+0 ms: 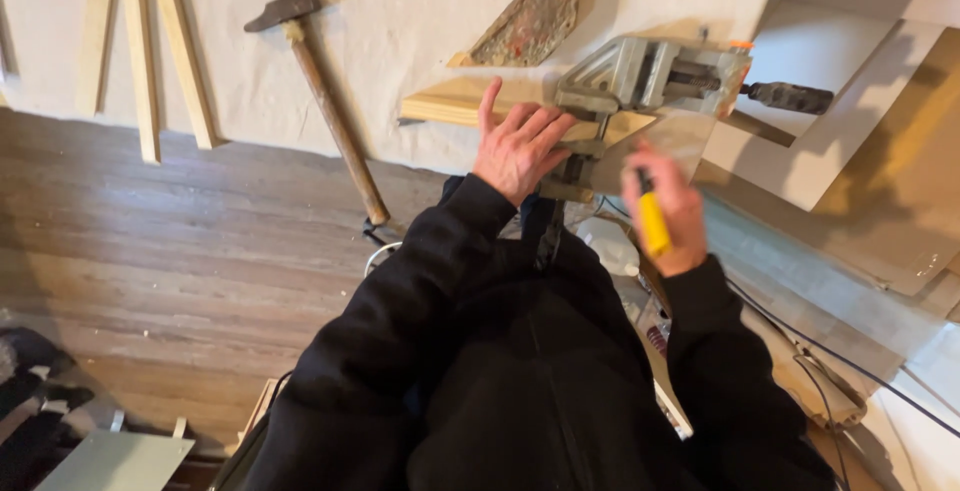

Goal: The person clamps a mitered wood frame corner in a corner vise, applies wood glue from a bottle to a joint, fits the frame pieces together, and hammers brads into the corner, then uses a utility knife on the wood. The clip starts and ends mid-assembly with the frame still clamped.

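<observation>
My left hand (518, 147) lies flat with fingers spread on a light wooden strip (450, 107), right beside a grey metal corner clamp (640, 75). My right hand (668, 207) is closed around a yellow-handled tool (652, 221), held just below the clamp; the tool's tip is hidden behind my fingers. The clamp's black screw handle (790, 97) sticks out to the right. Both sleeves are black.
A long-handled hammer (322, 91) leans against the pale wall at left. Several wooden strips (140, 51) stand at far left. A rusty triangular plate (530, 19) sits above the clamp. Boards (880, 151) lie at right, cables (840, 361) run lower right.
</observation>
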